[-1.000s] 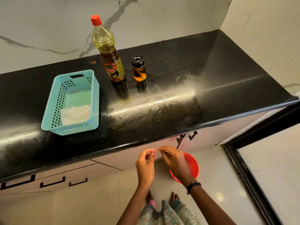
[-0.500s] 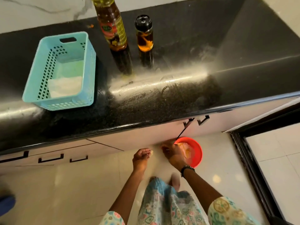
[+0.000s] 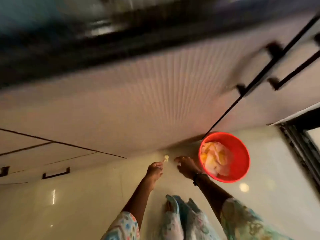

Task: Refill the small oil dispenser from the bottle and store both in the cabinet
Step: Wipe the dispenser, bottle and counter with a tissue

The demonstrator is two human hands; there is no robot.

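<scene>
The oil bottle and the small dispenser are out of view; only the blurred black counter edge (image 3: 103, 42) shows at the top. My left hand (image 3: 155, 170) is low over the floor, pinching a small pale yellowish scrap (image 3: 165, 158) between its fingertips. My right hand (image 3: 186, 165) hangs beside the left rim of a red bin (image 3: 240, 163), fingers apart and holding nothing. The bin stands on the floor against the cabinet base and holds crumpled white and yellow waste.
Pale cabinet fronts (image 3: 155, 101) with black handles (image 3: 56, 173) run under the counter. A door seam (image 3: 225, 115) and two long handles are at the upper right. A dark door frame (image 3: 301, 144) borders the glossy floor on the right. My patterned clothing fills the bottom.
The camera has tipped sharply down, so bottle, dispenser and basket left the view. Both hands have dropped toward the floor beside the red bin, and the right hand's fingers have opened.
</scene>
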